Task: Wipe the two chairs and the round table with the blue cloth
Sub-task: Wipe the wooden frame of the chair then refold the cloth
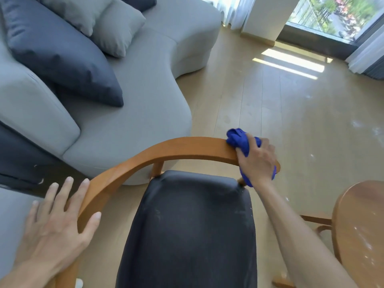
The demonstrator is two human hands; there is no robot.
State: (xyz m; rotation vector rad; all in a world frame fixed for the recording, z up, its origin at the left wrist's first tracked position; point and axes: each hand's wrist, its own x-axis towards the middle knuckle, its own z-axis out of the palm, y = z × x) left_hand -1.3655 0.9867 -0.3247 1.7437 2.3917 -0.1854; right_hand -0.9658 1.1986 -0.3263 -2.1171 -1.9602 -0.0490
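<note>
1. My right hand point(256, 161) clutches the blue cloth point(239, 140), fingers curled round the bunched wad, and presses it onto the right end of the curved wooden backrest point(166, 150) of the chair point(187, 225) in front of me.
2. My left hand point(56, 223) holds nothing; its fingers lie straight and spread flat against the left end of the same rail, thumb on the inner side, which I judge is there to steady the chair.
3. The cloth looks soft, light and limp; it crumples into folds and spills out above and below my palm. I judge it best gripped bunched as it is, so a thick pad meets the wood and no loose tail drags.
4. The backrest is a smooth, glossy, orange-brown band bent in one broad arc, stiff and hard. The cloth should glide easily along it, so light pressure seems enough.
5. The seat is a dark padded cushion with rounded corners, matte, flecked with pale dust and scuffs; it should give a little under pressure.
6. The round desk point(361, 229) stands at my right, its wooden top reddish, shiny and streaked with whitish specks. It seems not yet wiped.
7. Only one chair shows clearly; bentwood curves beneath the desk may belong to something else, I cannot tell.
8. A grey fabric sofa point(135, 96) with dark and pale cushions sits beyond, on a light plank floor point(280, 100).
</note>
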